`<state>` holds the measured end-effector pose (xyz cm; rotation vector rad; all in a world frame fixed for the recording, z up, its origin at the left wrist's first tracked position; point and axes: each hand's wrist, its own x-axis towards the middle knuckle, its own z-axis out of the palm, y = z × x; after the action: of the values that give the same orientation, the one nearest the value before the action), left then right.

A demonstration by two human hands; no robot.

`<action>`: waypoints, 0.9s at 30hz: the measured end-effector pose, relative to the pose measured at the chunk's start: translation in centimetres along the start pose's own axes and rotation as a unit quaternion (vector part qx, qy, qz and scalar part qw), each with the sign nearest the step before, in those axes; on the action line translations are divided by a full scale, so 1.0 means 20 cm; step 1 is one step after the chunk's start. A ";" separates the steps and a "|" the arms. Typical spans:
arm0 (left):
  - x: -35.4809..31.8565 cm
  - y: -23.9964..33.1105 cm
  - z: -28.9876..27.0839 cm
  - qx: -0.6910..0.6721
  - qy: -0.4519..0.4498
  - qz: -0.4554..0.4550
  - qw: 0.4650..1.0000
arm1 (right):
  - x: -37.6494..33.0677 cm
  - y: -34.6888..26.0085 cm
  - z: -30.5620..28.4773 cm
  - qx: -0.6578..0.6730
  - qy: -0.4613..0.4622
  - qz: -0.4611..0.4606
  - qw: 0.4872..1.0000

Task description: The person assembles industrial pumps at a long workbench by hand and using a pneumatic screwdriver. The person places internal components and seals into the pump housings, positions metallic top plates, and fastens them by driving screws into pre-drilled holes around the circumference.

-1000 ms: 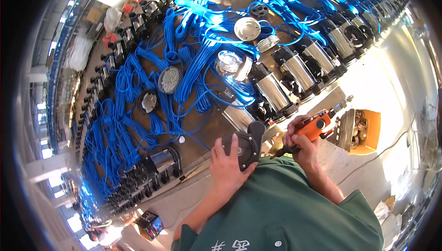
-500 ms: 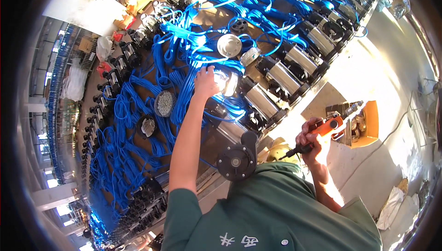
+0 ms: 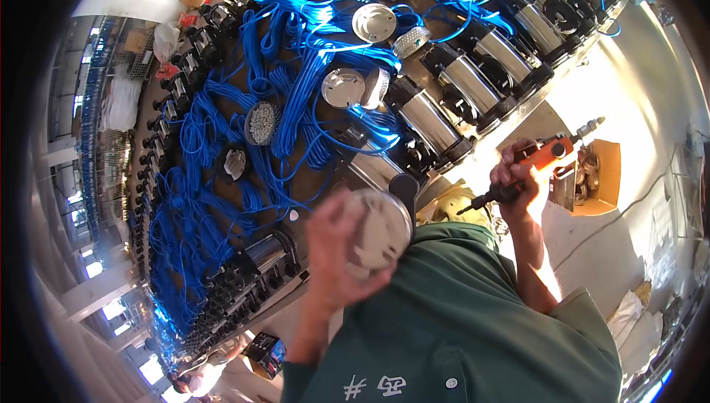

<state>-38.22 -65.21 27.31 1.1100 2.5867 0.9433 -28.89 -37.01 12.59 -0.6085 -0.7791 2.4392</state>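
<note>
My left hand [image 3: 336,251], blurred by motion, grips the edge of a round silvery metal cover [image 3: 381,229]. The cover is in front of my green shirt, over the spot of a black round pump end, which it mostly hides; whether the two touch I cannot tell. A short black outlet [image 3: 404,187] shows above it, beside a shiny pump body [image 3: 372,168]. Held away from the bench on the right, an orange and black power screwdriver [image 3: 547,157] is in my right hand [image 3: 521,181], its thin bit pointing lower left.
Bundles of blue cable [image 3: 196,218] cover much of the bench. Steel pumps [image 3: 429,122] line its near edge. Loose round covers [image 3: 344,88], perforated strainers [image 3: 376,87] and a bowl of small pale parts [image 3: 262,123] lie among the cables. Right of the bench stands a cardboard box [image 3: 603,181].
My left hand has come back from the covers among the cables toward my body, bringing one round metal cover. My right hand still holds the screwdriver. The view has shifted slightly.
</note>
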 end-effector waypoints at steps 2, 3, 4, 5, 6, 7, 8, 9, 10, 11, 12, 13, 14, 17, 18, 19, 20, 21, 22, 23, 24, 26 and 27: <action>-0.08 0.00 0.07 0.021 -0.033 0.001 0.999 | -0.01 0.01 0.07 -0.029 -0.037 0.003 0.999; -0.10 -0.02 0.09 0.027 -0.050 -0.003 0.998 | -0.02 0.01 0.09 -0.042 -0.049 0.008 0.998; -0.11 -0.04 0.10 0.035 -0.065 -0.007 0.997 | -0.01 0.01 0.11 -0.044 -0.057 0.019 0.997; -0.11 -0.04 0.11 0.048 -0.060 0.002 0.997 | -0.03 0.00 0.14 -0.044 -0.060 0.032 0.997; -0.12 -0.03 0.13 0.048 -0.047 -0.004 0.998 | -0.05 0.00 0.17 -0.046 -0.061 0.042 0.996; -0.12 -0.04 0.15 0.048 -0.030 -0.005 0.998 | -0.06 -0.01 0.20 -0.047 -0.064 0.046 0.996; -0.13 -0.05 0.17 0.048 -0.013 -0.005 0.999 | -0.06 0.00 0.20 -0.056 -0.068 0.029 0.996; -0.16 -0.07 0.18 0.047 -0.018 -0.005 0.999 | -0.08 -0.01 0.20 -0.058 -0.066 0.031 0.996; -0.15 -0.07 0.16 0.051 -0.052 -0.006 0.997 | -0.10 -0.01 0.20 -0.057 -0.060 0.035 0.996; -0.14 -0.07 0.13 0.055 -0.086 -0.007 0.995 | -0.12 0.00 0.19 -0.056 -0.055 0.039 0.996; -0.12 -0.08 0.10 0.059 -0.119 -0.008 0.991 | -0.13 0.00 0.17 -0.082 -0.044 0.050 0.994; -0.10 -0.09 0.08 0.103 -0.135 -0.003 0.985 | -0.13 0.00 0.14 -0.110 -0.036 0.062 0.991; -0.10 -0.06 0.08 0.097 -0.103 -0.032 0.989 | -0.14 0.00 0.12 -0.113 -0.019 0.070 0.991; -0.11 0.08 0.19 0.130 -0.026 -0.111 0.985 | -0.17 0.01 0.13 -0.099 0.026 0.074 0.992; -0.12 0.05 0.24 0.124 -0.002 -0.117 0.985 | -0.17 0.01 0.13 -0.109 0.027 0.068 0.991; -0.13 0.03 0.28 0.119 0.020 -0.125 0.985 | -0.17 0.02 0.08 -0.149 0.004 0.055 0.987; -0.13 0.01 0.30 0.113 0.042 -0.132 0.984 | -0.18 0.03 0.04 -0.152 -0.017 0.045 0.987; -0.13 0.00 0.27 0.075 0.053 -0.097 0.991 | -0.19 0.05 0.02 -0.155 -0.039 0.033 0.987; -0.11 -0.02 0.23 0.058 0.003 -0.072 0.996 | -0.20 0.06 -0.01 -0.122 -0.058 0.026 0.991; -0.10 -0.05 0.20 0.044 -0.042 -0.047 0.997 | -0.20 0.08 -0.06 -0.153 -0.097 0.015 0.983; -0.08 -0.08 0.17 0.029 -0.087 -0.021 0.996 | -0.20 0.09 -0.12 -0.184 -0.135 0.002 0.974; -0.07 -0.12 0.15 0.015 -0.117 0.012 0.993 | -0.18 0.09 -0.27 -0.297 -0.196 -0.031 0.934; -0.05 -0.13 0.14 0.019 -0.133 0.026 0.991 | -0.18 0.10 -0.28 -0.316 -0.205 -0.051 0.925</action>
<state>-37.95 -66.01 23.42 1.2251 2.3794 0.7029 -23.69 -38.28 8.19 -0.2527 -1.7561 2.2188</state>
